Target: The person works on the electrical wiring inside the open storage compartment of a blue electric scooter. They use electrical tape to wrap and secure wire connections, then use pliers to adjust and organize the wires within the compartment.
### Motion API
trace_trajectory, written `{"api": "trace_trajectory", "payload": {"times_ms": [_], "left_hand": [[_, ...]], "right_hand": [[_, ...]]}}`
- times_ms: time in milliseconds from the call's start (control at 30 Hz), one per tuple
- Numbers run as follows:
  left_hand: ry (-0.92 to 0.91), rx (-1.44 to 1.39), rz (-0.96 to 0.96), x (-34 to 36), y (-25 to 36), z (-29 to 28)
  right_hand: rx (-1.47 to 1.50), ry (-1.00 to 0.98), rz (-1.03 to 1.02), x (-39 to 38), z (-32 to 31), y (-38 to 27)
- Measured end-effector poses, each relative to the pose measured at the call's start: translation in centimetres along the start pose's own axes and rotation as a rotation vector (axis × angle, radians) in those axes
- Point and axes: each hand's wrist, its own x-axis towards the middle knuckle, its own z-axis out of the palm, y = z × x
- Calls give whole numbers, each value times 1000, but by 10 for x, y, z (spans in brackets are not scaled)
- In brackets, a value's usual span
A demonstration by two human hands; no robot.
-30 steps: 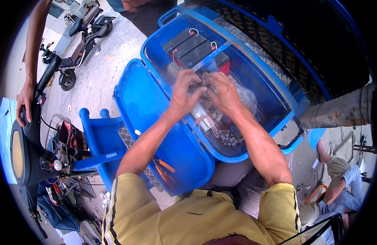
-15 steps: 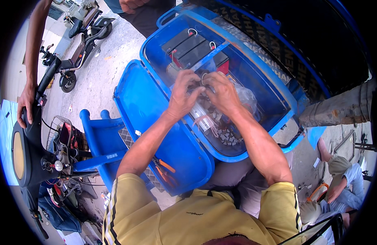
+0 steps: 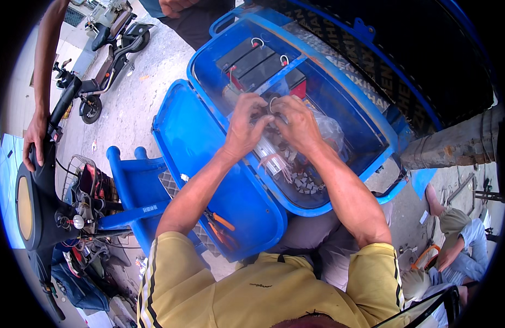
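Observation:
My left hand (image 3: 243,124) and my right hand (image 3: 298,122) meet over an open blue plastic box (image 3: 312,210), fingers bent and nearly touching. A pale, looped piece of wire (image 3: 271,105) shows between them, pinched by my right fingertips. What my left fingers close on is hidden; a small dark thing seems to sit there. Below my hands lie a bundle of silvery strips (image 3: 272,157), many small grey pieces (image 3: 307,185) and a clear plastic bag (image 3: 332,134). Black batteries (image 3: 247,66) with wires fill the box's far left part.
The blue lid (image 3: 195,147) hangs open at left, with orange-handled pliers (image 3: 222,223) on it. Another person's hand (image 3: 35,139) rests on a scooter (image 3: 34,202) at left. A rusty pole (image 3: 454,143) stands at right; a person (image 3: 463,246) sits beyond it.
The wire loop between my fingers has shifted very slightly. My hands and everything around them stay in place.

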Motion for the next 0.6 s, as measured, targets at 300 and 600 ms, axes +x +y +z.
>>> {"api": "trace_trajectory", "payload": {"times_ms": [300, 600], "left_hand": [[-5, 90, 67, -3, -11, -2], [-13, 20, 39, 0, -2, 1]], "right_hand": [[17, 2, 22, 1, -1, -3], [6, -16, 31, -1, 0, -1]]}}
